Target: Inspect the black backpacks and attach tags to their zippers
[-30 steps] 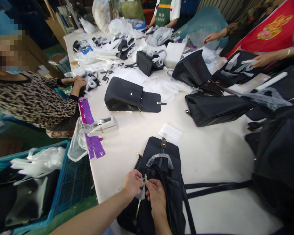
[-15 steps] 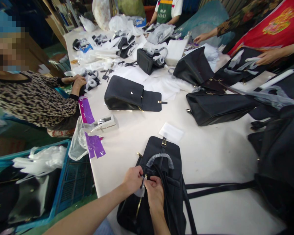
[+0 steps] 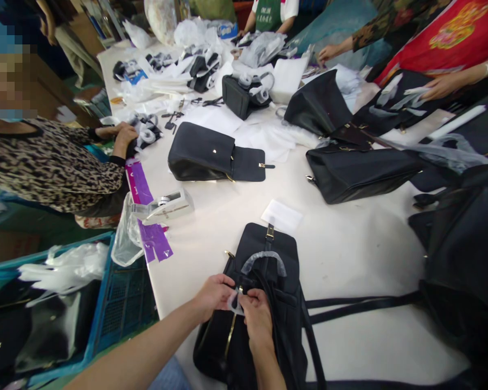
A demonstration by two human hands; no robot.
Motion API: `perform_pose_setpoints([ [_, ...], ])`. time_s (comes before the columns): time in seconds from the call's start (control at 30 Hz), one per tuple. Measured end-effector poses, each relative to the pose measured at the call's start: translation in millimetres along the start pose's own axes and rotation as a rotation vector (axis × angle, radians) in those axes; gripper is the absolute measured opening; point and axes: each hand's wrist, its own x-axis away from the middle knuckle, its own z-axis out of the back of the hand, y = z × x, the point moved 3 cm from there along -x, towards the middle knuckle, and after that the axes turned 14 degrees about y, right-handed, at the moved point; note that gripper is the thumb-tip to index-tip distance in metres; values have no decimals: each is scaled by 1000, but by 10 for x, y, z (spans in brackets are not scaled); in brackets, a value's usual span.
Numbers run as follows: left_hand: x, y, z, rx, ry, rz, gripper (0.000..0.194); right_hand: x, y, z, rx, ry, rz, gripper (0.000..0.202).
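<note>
A black backpack (image 3: pixel 287 325) lies on the white table in front of me, with its flap folded out away from me and its carry handle (image 3: pixel 264 260) wrapped in clear film. Both hands meet over the gold zipper (image 3: pixel 230 333) on its back. Between my left hand (image 3: pixel 214 297) and my right hand (image 3: pixel 259 314) is a small whitish wrapping piece (image 3: pixel 236 306) at the zipper's upper end. My left fingers pinch its left side. The right thumb and fingers close on its other side, partly hiding the zipper pull.
Another black backpack (image 3: pixel 203 151) lies beyond, near a tape dispenser (image 3: pixel 171 208) and a white pad (image 3: pixel 282 214). More black bags (image 3: pixel 361 173) crowd the right. A blue crate (image 3: pixel 93 325) stands at lower left. Co-workers' hands (image 3: pixel 124 135) are busy around the table.
My left hand has shifted slightly left, and the whitish wrapping piece now spans between my hands rather than hanging below them. The right hand stays at the zipper.
</note>
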Motion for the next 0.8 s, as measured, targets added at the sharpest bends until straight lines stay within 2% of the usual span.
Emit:
perform_pose_setpoints([
  [0.07,-6,-9,-3,65,-23,55,20,-3,-1,0,-1,12,-6,33],
  [0.27,-36,-96,-66,117,14,116,15,-1,1,14,-10,14,-22,35],
  [0.37,-17,-142,-51,88,-67,196,21,10,-20,25,-24,-1,-30,34],
  [0.5,85,-224,-78,194,-280,383,43,23,-55,23,-46,5,-36,32],
  [0.57,133,-271,-125,315,-309,422,36,26,-62,15,-56,4,-48,33],
  [0.67,173,-342,-171,399,-269,419,28,24,-58,9,-56,6,-77,34],
  [0.8,197,-366,-110,484,-331,463,20,20,-48,10,-50,-1,-101,35],
])
